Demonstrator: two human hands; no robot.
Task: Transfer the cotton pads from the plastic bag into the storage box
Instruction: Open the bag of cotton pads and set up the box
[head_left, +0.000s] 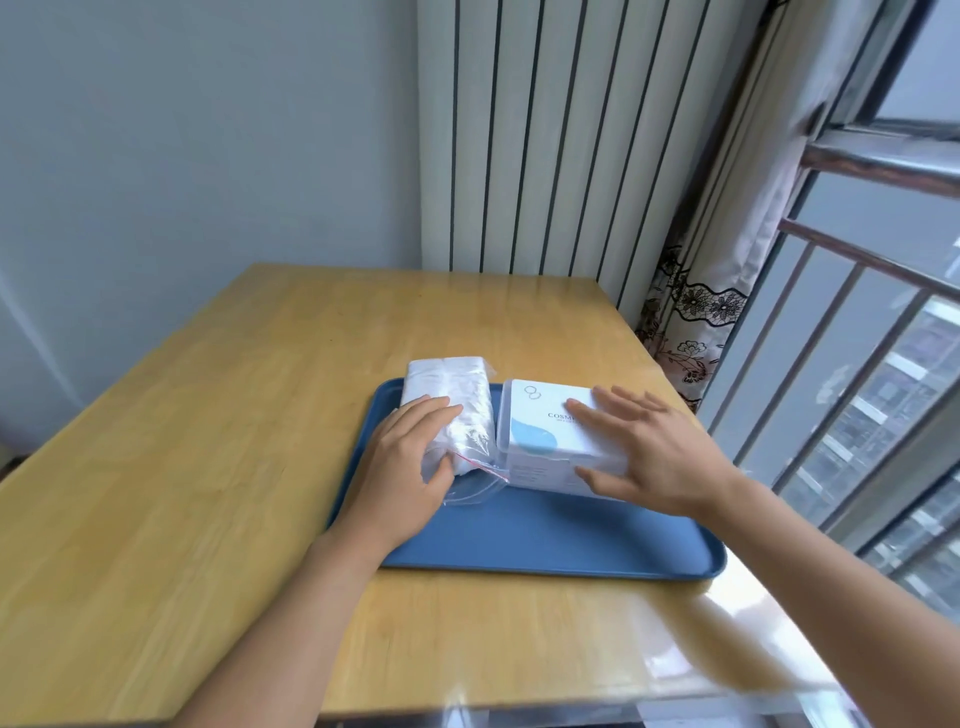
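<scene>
The wooden table (208, 467) carries a blue tray (545, 540), and on the tray's far half sit the two things the task concerns, touching side by side. The storage box (540, 436), lid still on, lies directly under the right hand (644, 447); its long axis runs across, left to right, beneath the fingers. The plastic bag (457, 410), packed with white cotton pads (447, 384), lies under and beyond the left hand (405, 467), its long axis running away from the person, its red-lined zip mouth at the near end, just right of the left thumb.

Each hand is nearest its own object, so the coming move looks like a two-handed one: the left to steady or lift the bag, the right to open the box.

The left hand's fingers curl over the bag's near end, the thumb tucked against its side. The right hand reaches in from the right, fingers spread and fairly straight over the lid and the thumb against the box's near face; whether it presses or only hovers cannot be told.
</scene>
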